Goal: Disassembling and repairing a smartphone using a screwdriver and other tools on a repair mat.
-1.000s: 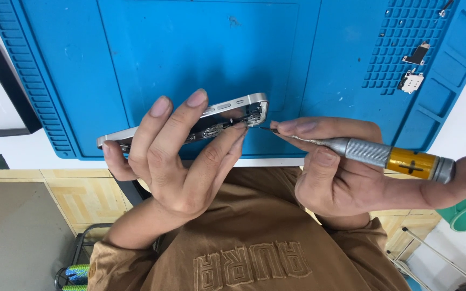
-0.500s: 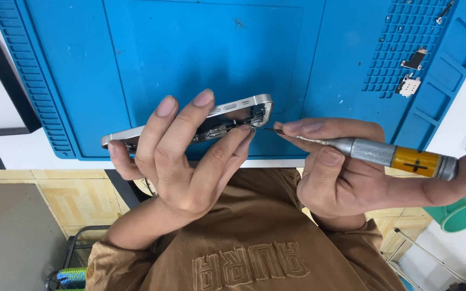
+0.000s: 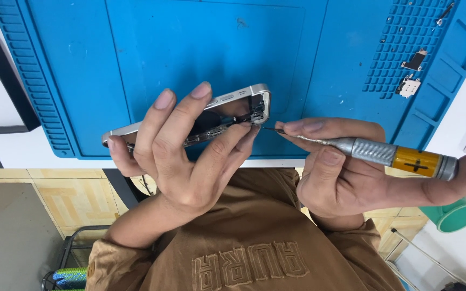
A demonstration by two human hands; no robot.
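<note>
The left hand [image 3: 182, 156] holds a silver phone frame [image 3: 233, 108] in the air, above the near edge of the blue work mat [image 3: 200, 48]. Its fingers [image 3: 163, 116] are closed around the frame: the thumb is under the left end, and the other fingers lie across the open side, so the middle of the frame is hidden. The frame is tilted, with its right end higher and farther than the left end. Inside its right end some dark small parts are visible. The right hand [image 3: 351, 172] grips a precision screwdriver [image 3: 384, 153] with a grey metal shaft and an orange band near the cap. The fingers are wrapped around the shaft, and the cap rests against the index finger at the right. The thin tip [image 3: 268, 128] points left and touches, or almost touches, the right end of the frame; I cannot tell which. The mat lies on a white surface [image 3: 17, 148]. On the far right part of the mat, in the area with small square cells, lie some small loose parts [image 3: 410, 86]. Near the right edge stands a green cup [image 3: 457, 215], lower than the surface.
</note>
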